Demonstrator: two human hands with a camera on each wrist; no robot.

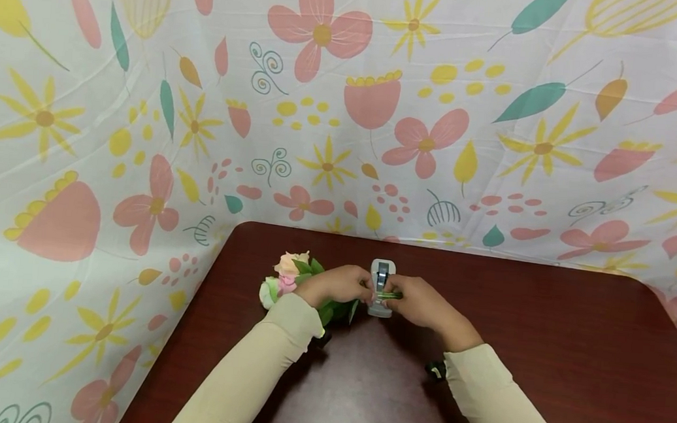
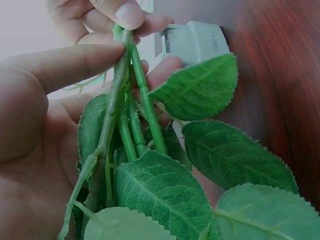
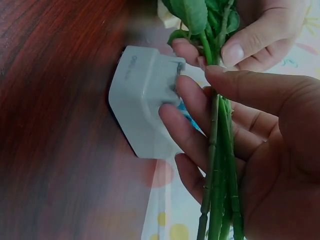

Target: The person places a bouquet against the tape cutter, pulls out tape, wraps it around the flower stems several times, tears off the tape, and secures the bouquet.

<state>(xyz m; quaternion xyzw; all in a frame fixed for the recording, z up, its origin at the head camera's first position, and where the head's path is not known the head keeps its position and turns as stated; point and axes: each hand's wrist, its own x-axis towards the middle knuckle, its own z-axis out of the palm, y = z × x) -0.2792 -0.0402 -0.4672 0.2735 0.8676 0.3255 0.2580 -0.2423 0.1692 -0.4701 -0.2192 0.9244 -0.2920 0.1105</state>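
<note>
A bunch of artificial flowers, with peach, pink and white-green heads, lies sideways between both hands, blooms to the left. My left hand grips the green stems below the serrated leaves, thumb across them. Close beside it, my right hand pinches the same stems farther down with thumb and fingers; their lower ends run along the palm in the right wrist view. Right behind the stems stands a light grey tape dispenser, partly covered by fingers and stems in the head view.
The dark red-brown table extends to the right and toward the front. A white cloth with printed flowers hangs behind the table and along its left side.
</note>
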